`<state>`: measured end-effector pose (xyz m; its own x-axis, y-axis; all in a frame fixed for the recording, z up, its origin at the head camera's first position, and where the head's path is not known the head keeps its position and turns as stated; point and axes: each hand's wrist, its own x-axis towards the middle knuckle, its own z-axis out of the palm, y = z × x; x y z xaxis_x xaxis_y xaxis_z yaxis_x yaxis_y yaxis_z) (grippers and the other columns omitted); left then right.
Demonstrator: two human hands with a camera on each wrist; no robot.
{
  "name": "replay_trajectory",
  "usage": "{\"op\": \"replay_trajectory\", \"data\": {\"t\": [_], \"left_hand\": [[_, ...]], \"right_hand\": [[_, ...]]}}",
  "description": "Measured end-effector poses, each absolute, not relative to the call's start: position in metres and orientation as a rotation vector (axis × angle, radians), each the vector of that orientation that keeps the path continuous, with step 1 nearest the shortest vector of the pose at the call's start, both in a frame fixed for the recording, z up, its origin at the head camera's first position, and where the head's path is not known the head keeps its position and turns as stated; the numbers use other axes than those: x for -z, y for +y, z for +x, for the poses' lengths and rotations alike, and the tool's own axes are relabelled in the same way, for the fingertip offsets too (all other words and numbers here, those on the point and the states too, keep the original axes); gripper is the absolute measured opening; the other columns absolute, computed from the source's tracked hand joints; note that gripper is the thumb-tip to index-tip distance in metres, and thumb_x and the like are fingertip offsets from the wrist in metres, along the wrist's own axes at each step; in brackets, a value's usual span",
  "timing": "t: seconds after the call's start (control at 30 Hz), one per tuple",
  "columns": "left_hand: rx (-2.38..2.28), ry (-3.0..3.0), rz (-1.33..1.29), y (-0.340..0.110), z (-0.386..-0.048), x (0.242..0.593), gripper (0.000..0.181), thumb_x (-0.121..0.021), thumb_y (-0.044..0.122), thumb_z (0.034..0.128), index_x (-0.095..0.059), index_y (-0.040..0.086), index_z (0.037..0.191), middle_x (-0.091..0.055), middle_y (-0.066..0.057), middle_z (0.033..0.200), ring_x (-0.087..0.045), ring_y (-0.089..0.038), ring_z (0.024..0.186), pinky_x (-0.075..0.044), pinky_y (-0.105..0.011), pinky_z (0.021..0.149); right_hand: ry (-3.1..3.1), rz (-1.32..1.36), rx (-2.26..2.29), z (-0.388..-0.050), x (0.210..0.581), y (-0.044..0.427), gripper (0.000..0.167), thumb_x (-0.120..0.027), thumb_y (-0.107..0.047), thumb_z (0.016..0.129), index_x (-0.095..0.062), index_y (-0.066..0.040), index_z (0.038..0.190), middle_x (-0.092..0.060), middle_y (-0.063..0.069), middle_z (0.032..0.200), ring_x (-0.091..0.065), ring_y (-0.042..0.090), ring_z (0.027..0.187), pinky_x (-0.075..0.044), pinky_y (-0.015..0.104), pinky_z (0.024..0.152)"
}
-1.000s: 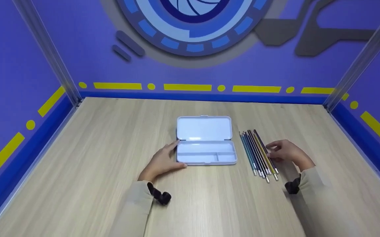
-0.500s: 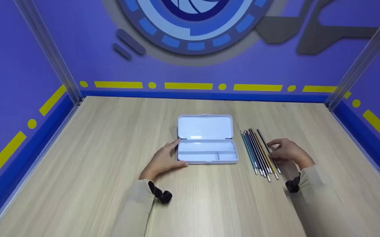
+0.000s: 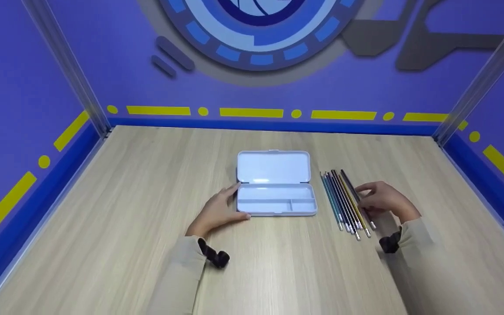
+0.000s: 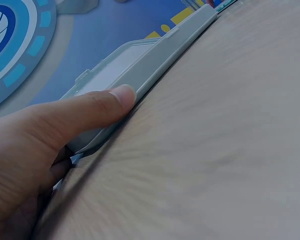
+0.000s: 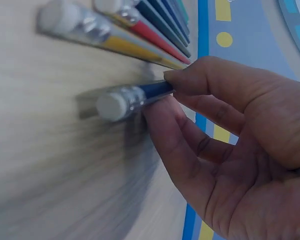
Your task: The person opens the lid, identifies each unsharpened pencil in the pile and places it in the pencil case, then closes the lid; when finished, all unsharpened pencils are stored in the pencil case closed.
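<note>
On the wooden bench (image 3: 278,267), the left grip (image 3: 218,210) clasps the open case (image 3: 273,191) while the right grip (image 3: 387,202) pinches one dark pencil (image 5: 140,97), best kept clear of neighbouring pencils (image 3: 345,204).

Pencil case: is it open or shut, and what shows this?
Open. The pencil case has its lid tipped back, baring the divided compartments.

Pencils (image 3: 343,199) beside an open case (image 3: 262,192)

On the wood-grain tabletop (image 3: 147,197), the white case lies with its lid (image 3: 273,166) swung back. The left hand (image 3: 217,212) holds its left end, thumb at the near edge. Over to the right, the right hand (image 3: 383,200) touches the dark outermost pencil (image 3: 349,183) of the bunch. A blue-purple wall (image 3: 256,94) stands behind.
</note>
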<state>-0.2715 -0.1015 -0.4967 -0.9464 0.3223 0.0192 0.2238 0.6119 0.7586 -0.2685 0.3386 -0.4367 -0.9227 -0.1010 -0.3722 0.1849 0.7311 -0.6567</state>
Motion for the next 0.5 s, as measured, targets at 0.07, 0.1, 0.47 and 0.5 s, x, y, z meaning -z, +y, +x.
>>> {"op": "replay_trajectory", "data": {"t": [0.07, 0.1, 0.47, 0.5], "left_hand": [[-1.249, 2.714, 0.464, -0.1018, -0.2719, 0.4963, 0.102, -0.085, 0.047, 0.0665, -0.032, 0.023, 0.151, -0.031, -0.019, 0.154, -0.030, -0.039, 0.141, -0.027, -0.052, 0.116], [-1.248, 2.714, 0.464, -0.1020, -0.2721, 0.4963, 0.102, -0.085, 0.047, 0.0663, -0.032, 0.024, 0.151, -0.031, -0.018, 0.154, -0.030, -0.039, 0.141, -0.027, -0.051, 0.116], [-1.255, 2.701, 0.447, -0.1023, -0.2723, 0.4977, 0.101, -0.085, 0.048, 0.0659, -0.034, 0.024, 0.150, -0.032, -0.016, 0.155, -0.027, -0.039, 0.143, -0.026, -0.052, 0.116], [-1.255, 2.700, 0.444, -0.1022, -0.2721, 0.4976, 0.101, -0.085, 0.047, 0.0658, -0.034, 0.024, 0.150, -0.032, -0.016, 0.155, -0.026, -0.039, 0.143, -0.026, -0.052, 0.116]], "right_hand": [[2.546, 0.060, 1.033, -0.2690, 0.4352, 0.3393, 0.064, -0.067, -0.010, 0.083, -0.043, 0.007, 0.139, -0.064, 0.009, 0.090, -0.059, 0.014, 0.068, -0.056, 0.030, 0.061], [2.544, 0.059, 1.034, -0.2692, 0.4345, 0.3395, 0.064, -0.067, -0.010, 0.083, -0.043, 0.007, 0.140, -0.064, 0.009, 0.091, -0.059, 0.014, 0.069, -0.056, 0.030, 0.062], [2.538, 0.026, 1.049, -0.2696, 0.4299, 0.3376, 0.058, -0.061, -0.007, 0.085, -0.044, 0.006, 0.139, -0.066, 0.017, 0.104, -0.062, 0.016, 0.075, -0.058, 0.034, 0.067], [2.541, 0.018, 1.053, -0.2696, 0.4289, 0.3369, 0.057, -0.060, -0.006, 0.085, -0.044, 0.006, 0.139, -0.066, 0.019, 0.105, -0.062, 0.016, 0.076, -0.058, 0.034, 0.068]]}}
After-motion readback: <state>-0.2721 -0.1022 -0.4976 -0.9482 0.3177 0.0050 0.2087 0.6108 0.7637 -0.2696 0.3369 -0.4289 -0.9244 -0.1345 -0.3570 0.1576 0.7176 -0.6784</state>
